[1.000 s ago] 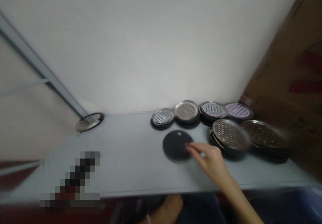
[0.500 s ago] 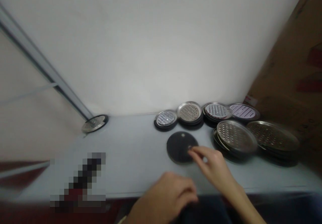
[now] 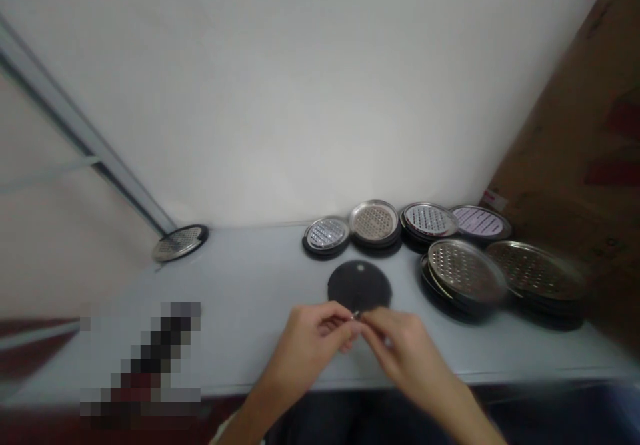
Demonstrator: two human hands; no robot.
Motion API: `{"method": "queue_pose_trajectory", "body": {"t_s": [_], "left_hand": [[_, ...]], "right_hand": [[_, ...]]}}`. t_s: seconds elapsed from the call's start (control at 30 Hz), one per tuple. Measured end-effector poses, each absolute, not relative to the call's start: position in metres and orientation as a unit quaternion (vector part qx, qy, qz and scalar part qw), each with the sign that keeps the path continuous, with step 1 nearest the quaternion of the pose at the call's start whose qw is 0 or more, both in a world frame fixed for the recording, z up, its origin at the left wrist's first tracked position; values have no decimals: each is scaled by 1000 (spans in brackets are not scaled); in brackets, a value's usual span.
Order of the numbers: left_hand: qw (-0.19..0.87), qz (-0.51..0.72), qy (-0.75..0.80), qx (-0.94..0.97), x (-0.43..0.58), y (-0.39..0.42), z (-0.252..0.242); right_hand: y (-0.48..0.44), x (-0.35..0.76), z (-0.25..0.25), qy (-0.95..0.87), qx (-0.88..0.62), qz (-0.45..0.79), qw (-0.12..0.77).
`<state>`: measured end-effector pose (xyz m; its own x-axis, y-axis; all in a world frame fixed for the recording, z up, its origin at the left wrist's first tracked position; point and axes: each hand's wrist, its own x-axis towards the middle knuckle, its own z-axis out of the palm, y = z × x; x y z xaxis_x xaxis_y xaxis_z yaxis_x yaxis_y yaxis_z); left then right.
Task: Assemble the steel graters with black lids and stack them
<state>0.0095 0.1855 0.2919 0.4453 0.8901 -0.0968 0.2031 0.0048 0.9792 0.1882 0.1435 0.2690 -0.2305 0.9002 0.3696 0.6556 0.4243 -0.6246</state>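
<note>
The left hand and the right hand meet low in the view, and their fingertips grasp one small metal piece, maybe a ring, though the view is poor. It is so small that it needs this fine pinch. It sits near the 6 o'clock edge of the black disc. Stacked strainers lie at 2 o'clock.

Looks like a small workshop or packing corner to me, not a home or a kitchen. It's a plain pale-grey bench pushed up against a bare white wall, with a big brown cardboard box right beside it. What really gives it away is the batches of round perforated metal strainers stacked up in neat piles, like parts on a work line.
</note>
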Motion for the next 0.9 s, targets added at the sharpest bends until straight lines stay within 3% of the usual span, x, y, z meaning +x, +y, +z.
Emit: {"method": "queue_pose_trajectory", "body": {"t_s": [0.5,0.9], "left_hand": [[298,226,357,856,4,180,294],[237,310,306,868,8,173,296]], "right_hand": [[146,189,260,-754,-496,174,395],[145,184,260,-756,-499,156,393]]}}
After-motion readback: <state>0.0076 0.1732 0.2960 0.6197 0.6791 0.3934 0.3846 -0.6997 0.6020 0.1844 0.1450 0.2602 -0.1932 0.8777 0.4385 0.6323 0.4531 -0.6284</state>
